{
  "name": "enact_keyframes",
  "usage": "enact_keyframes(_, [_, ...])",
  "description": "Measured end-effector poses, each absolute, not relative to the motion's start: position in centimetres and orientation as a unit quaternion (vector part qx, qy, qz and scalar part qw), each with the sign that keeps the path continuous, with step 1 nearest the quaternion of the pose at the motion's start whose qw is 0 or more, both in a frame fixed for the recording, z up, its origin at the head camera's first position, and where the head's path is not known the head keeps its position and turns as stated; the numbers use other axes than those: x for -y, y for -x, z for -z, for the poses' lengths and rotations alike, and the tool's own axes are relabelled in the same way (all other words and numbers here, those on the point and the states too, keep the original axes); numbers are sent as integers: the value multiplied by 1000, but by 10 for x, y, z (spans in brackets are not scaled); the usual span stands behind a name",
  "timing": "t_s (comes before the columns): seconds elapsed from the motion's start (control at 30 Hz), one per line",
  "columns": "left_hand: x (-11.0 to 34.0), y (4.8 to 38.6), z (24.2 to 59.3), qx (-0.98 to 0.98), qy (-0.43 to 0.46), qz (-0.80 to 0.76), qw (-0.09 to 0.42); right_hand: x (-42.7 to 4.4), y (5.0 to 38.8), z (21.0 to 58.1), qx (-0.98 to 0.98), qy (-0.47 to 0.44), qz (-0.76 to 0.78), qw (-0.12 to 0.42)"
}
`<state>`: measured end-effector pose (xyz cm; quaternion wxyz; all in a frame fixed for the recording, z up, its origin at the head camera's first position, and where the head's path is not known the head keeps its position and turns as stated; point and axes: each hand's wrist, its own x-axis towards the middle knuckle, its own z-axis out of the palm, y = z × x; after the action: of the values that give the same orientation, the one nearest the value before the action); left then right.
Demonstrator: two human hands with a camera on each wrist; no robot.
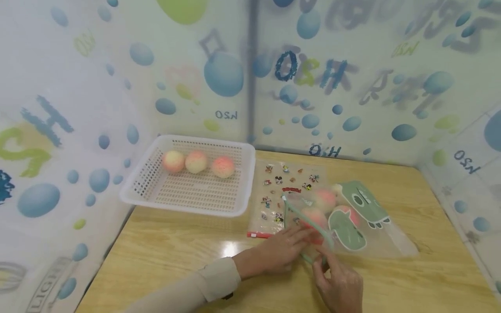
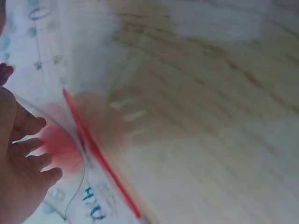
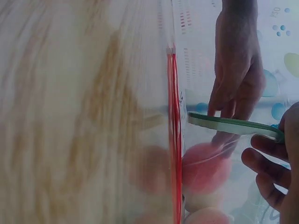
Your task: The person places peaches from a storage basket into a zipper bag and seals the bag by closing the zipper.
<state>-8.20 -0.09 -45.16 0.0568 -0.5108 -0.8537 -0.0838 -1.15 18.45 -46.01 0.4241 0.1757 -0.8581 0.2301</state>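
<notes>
A clear zip bag [image 1: 395, 237] with green cartoon prints lies on the table with several pink-and-cream peaches [image 1: 325, 199] in it. Its green zip edge [image 3: 229, 124] stands partly apart at the mouth. My right hand [image 1: 339, 278] pinches that edge between thumb and fingers. At the mouth, my left hand [image 1: 279, 250] reaches its extended fingers toward the nearest peach [image 2: 63, 149]; whether they touch it I cannot tell. Beneath lies a second clear bag [image 1: 258, 213] with small cartoon figures and a red zip [image 3: 174, 140], partly covered by the first.
A white perforated basket [image 1: 188, 208] stands at the back left, with three peaches [image 1: 196, 161] along its far side. The wooden table [image 1: 164, 256] meets patterned walls [image 1: 188, 100] at the back and the sides.
</notes>
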Motion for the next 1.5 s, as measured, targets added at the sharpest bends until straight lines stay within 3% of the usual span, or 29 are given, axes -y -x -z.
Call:
enact_keyframes(0.4, [30, 89, 420, 814, 558, 114, 116, -185, 13, 463, 864, -161, -232, 417])
enact_keyframes(0.7, [45, 95, 407, 839, 534, 78, 68, -183, 13, 465, 862, -160, -242, 416])
enact_keyframes(1.17, [81, 122, 382, 881, 470, 11, 60, -186, 11, 466, 865, -159, -243, 410])
enact_keyframes(1.5, [113, 140, 377, 889, 426, 109, 123, -187, 10, 466, 867, -159, -242, 406])
